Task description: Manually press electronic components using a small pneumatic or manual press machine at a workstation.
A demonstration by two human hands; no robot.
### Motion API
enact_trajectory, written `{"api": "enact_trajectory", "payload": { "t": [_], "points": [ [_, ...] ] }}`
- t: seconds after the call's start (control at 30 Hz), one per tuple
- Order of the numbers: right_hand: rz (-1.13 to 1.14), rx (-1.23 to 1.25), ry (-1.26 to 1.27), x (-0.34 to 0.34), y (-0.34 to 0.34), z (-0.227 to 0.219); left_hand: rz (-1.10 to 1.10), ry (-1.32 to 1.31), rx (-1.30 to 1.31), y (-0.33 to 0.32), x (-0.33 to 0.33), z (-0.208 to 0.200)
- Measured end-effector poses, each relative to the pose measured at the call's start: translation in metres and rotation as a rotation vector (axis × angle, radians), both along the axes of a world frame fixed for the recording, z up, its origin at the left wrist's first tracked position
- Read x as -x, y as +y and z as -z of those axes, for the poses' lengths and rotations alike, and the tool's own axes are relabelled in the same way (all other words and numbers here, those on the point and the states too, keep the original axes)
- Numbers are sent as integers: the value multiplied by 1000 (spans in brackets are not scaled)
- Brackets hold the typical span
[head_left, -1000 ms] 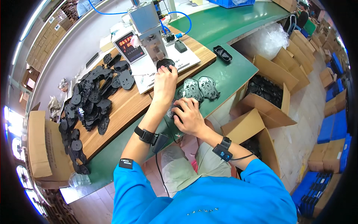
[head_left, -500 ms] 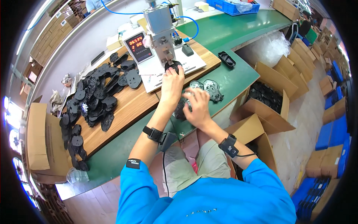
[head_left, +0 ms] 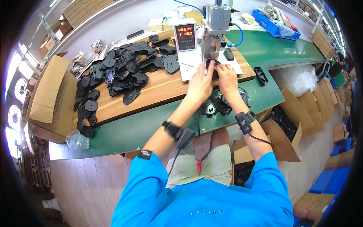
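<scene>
Both my hands are at a small bench press [head_left: 216, 34], with a black plastic part [head_left: 215, 74] under its head. My left hand [head_left: 200, 84] grips the part's left side, thumb and fingertips closed on it. From the right, my right hand [head_left: 227, 78] also has its fingers pressed on the part, which they mostly hide. Close below my hands, several dark molded shells [head_left: 208, 108] lie on the green table, partly behind my right forearm. A large heap of flat black plastic parts [head_left: 128, 66] covers the wooden board to the left.
A counter box with a red display [head_left: 185, 36] stands left of the press. One black shell [head_left: 261, 75] lies to the right. Open cartons [head_left: 289, 125] of black parts stand beside the table. A blue crate [head_left: 276, 24] is at the back right, a cardboard box [head_left: 53, 98] at the left.
My right hand has moved up from the shells on the green table to the part under the press, beside my left hand. The view has swung, shifting the scene rightward.
</scene>
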State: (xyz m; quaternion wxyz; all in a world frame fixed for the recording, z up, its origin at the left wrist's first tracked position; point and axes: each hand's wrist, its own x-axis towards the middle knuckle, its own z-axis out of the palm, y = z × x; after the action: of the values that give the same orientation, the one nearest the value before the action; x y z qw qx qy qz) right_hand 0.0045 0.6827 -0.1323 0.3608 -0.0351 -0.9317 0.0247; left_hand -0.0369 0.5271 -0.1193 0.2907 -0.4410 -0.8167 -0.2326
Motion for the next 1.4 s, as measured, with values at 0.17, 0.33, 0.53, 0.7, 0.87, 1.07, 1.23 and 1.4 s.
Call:
{"api": "enact_trajectory", "payload": {
  "t": [0.17,0.33,0.53,0.7,0.87,1.07,1.23,1.4],
  "points": [
    [-36,-113,8,-6,9,-2,-472,-184,58,-130,14,11],
    [-61,-123,-2,-1,5,-8,-816,-302,397,-249,39,46],
    [-58,-102,-31,-2,10,0,-514,-360,335,-249,-17,26],
    [-60,-111,-27,-2,7,-5,-341,-281,218,-252,-23,35],
    [-56,-123,-38,-1,9,-5,-236,-275,117,-239,-15,34],
    [-13,-23,-34,-17,2,-18,-141,-255,118,-228,-12,38],
    [-126,122,26,-88,-42,11,-44,-220,46,-204,-11,31],
    [-210,157,-21,-113,-48,43,153,-200,43,-117,-15,-3]
  ]
}}
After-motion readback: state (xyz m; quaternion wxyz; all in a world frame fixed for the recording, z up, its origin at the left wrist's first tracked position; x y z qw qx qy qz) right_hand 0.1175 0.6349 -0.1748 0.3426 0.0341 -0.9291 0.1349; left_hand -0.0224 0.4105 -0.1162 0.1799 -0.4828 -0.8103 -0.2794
